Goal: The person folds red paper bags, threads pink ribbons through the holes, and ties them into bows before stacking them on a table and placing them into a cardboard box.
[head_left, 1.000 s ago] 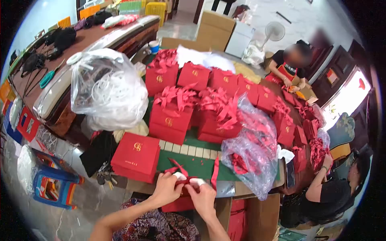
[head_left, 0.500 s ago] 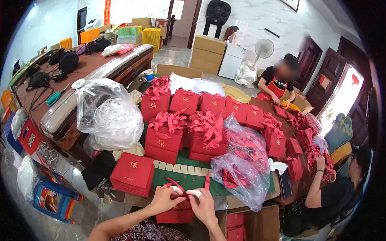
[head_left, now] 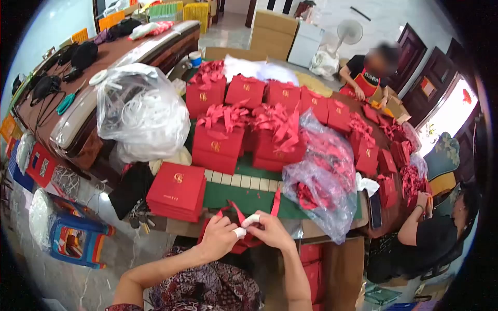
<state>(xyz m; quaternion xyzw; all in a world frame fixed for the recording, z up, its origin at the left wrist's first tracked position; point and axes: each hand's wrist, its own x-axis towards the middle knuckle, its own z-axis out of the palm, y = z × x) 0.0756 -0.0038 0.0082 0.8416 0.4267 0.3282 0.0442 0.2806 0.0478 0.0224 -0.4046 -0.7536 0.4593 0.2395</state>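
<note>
A red ribbon [head_left: 239,211] sits pinched between both hands at the near edge of the tabletop — thin, bright red, looped, with one strand rising up and away toward the green mat and another slanting off to the right. Under the ribbon, a flat red paper bag [head_left: 244,242] is held low against the tabletop edge, mostly covered by the hands; its shape beyond that is hard to make out.
</note>
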